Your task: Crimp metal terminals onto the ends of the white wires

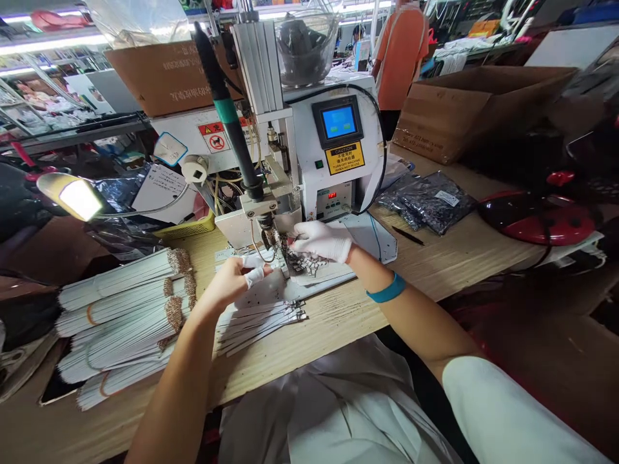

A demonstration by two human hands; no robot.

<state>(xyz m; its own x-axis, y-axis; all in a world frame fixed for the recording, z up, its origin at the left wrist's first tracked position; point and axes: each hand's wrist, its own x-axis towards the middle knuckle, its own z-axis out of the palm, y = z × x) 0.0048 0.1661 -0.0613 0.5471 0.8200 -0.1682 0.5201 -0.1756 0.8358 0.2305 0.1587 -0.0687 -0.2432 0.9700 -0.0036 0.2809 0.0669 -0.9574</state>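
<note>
L hand (226,285) w/ taped fingers (254,277) & gloved R hand (322,241) are close together but not touching, both up by the machine head (265,222). R fingertips (296,240) are at the small metal bits (304,264) on the steel plate (372,235); can't tell if either hand is clamped on anything. Loose flat white cables (261,325) lie on bench (338,322) by L wrist; bundled cables (126,322) w/ braided ends are further left.

Risks: fingers v. near head, could get pinched or burnt if it cycles; teal-handled iron (227,109) looks like a heat source, prob. Sleeve or wrist could knock loose cables out of line. Contact point hidden behind my fingers, bits hard to make out, screen (337,122) unreadable.
</note>
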